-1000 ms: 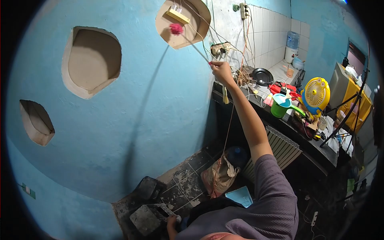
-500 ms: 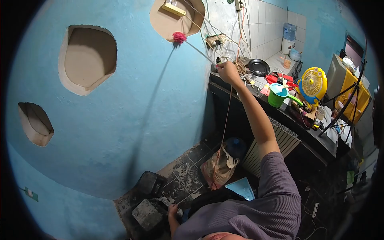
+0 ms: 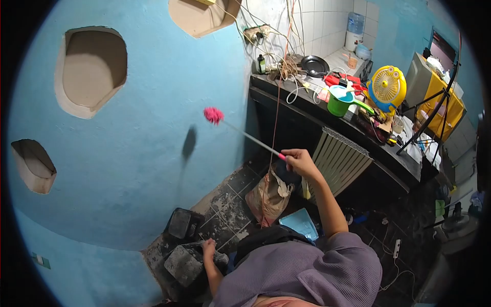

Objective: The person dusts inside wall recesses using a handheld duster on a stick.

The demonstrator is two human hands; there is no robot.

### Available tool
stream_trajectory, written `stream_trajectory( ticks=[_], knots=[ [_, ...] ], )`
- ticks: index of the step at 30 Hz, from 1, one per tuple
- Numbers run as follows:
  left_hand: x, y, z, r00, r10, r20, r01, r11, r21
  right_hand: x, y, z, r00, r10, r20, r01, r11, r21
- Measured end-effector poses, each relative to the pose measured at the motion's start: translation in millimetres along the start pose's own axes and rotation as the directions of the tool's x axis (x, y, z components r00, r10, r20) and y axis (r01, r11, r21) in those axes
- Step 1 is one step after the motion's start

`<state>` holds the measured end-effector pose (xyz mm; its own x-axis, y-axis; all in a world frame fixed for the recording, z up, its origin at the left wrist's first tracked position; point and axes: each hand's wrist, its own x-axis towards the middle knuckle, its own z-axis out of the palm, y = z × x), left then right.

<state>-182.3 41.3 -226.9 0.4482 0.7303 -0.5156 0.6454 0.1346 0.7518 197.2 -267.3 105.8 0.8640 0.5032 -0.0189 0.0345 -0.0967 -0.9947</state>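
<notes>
My right hand (image 3: 299, 162) is closed around the pink grip of a long duster (image 3: 250, 137). Its grey rod slants up and left to a fluffy pink head (image 3: 214, 115) in front of the blue wall (image 3: 153, 169), where the head's shadow falls lower left. A gap between head and shadow suggests they are apart. Low on the left, my left hand (image 3: 208, 249) is held with curled fingers beside a dusty grey block (image 3: 183, 265); whatever it may hold is hidden.
Wall niches (image 3: 94, 66) open on the left. A black counter (image 3: 327, 110) at right bears a green dipper (image 3: 341, 101), a yellow fan (image 3: 387, 88) and a black pan (image 3: 314, 66). A sack (image 3: 268, 197), a blue tray (image 3: 300, 224) and a dark container (image 3: 183, 222) stand on the floor.
My right hand has come down from near the counter's back corner, lowering the duster's head from the upper niche's edge to mid-wall. The view has shifted slightly. My left hand stays low.
</notes>
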Motion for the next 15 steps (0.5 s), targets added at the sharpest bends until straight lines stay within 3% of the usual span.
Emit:
stream_trajectory(
  ticks=[1,3,5,7,9,11,13,15],
  knots=[
    [-20.1,38.1,-0.1,1.0,0.006,-0.004,-0.006,0.998,-0.054,-9.6,8.7,-1.9,0.997,0.067,0.029,-0.067,0.997,0.024],
    [-16.5,53.7,0.0,0.993,0.113,-0.024,-0.114,0.992,-0.059,-25.2,20.1,-6.9,0.987,0.159,0.037,-0.161,0.985,0.057],
    [-19.6,74.3,0.2,0.995,0.098,-0.006,-0.098,0.993,-0.061,-33.7,40.9,-14.1,0.968,0.202,0.15,-0.212,0.976,0.052],
    [-10.9,78.6,1.2,0.985,0.174,0.023,-0.174,0.984,0.037,-44.9,36.3,-16.6,0.962,0.245,0.125,-0.246,0.969,-0.01],
    [-22.5,103.5,4.3,0.989,0.143,0.041,-0.145,0.989,0.036,-39.3,67.9,-27.4,0.98,0.111,0.166,-0.11,0.994,-0.018],
    [-14.9,103.8,6.0,0.978,0.188,0.093,-0.188,0.982,-0.005,-45.1,54.4,-32.2,0.99,0.072,0.123,-0.073,0.997,0.007],
    [-38.8,136.8,9.0,0.976,0.207,0.074,-0.213,0.973,0.087,-50.2,27.3,-34.1,0.971,0.214,0.102,-0.217,0.976,0.019],
    [-50.1,161.2,12.8,0.96,0.27,0.076,-0.28,0.945,0.171,-44.0,37.9,-30.6,0.97,0.209,0.128,-0.217,0.975,0.055]
  ],
)
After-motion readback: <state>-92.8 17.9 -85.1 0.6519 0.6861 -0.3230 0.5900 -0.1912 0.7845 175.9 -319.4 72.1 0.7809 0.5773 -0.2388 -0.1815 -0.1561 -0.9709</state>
